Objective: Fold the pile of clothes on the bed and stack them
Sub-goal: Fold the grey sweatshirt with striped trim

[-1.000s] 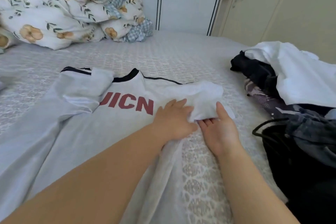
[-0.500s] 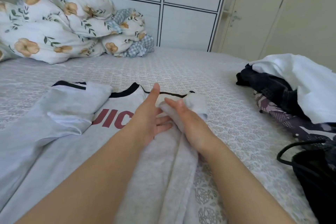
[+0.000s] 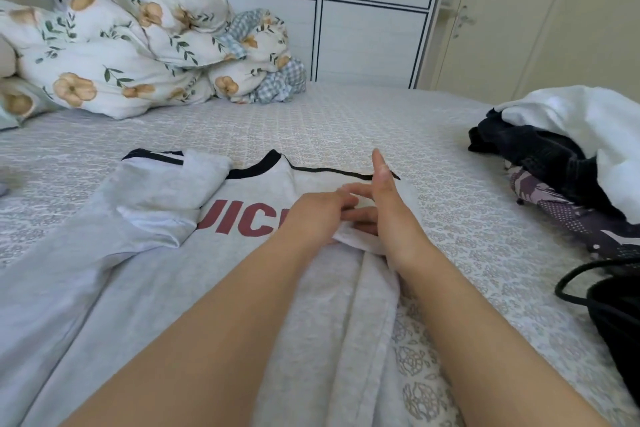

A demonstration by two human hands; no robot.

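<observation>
A light grey T-shirt (image 3: 242, 288) with a black collar and red letters lies face up on the bed (image 3: 346, 121). Its left sleeve (image 3: 162, 191) is folded inward over the chest. My left hand (image 3: 315, 215) rests flat on the shirt over the letters, fingers pointing right. My right hand (image 3: 388, 204) stands on its edge at the shirt's right shoulder with straight fingers, pressing the folded-in right sleeve. The shirt's right side is folded inward along its length. The pile of unfolded clothes (image 3: 571, 156), white, black and patterned, lies at the right.
A floral duvet (image 3: 138, 52) is bunched at the head of the bed, against a white cabinet (image 3: 363, 28). A black bag with a strap (image 3: 609, 302) sits at the bed's right edge. A cream door (image 3: 502, 10) stands at the back right.
The right sleeve, spread outward a second ago, has been folded inward onto the shirt. Both hands moved up toward the collar, and my right hand turned onto its edge.
</observation>
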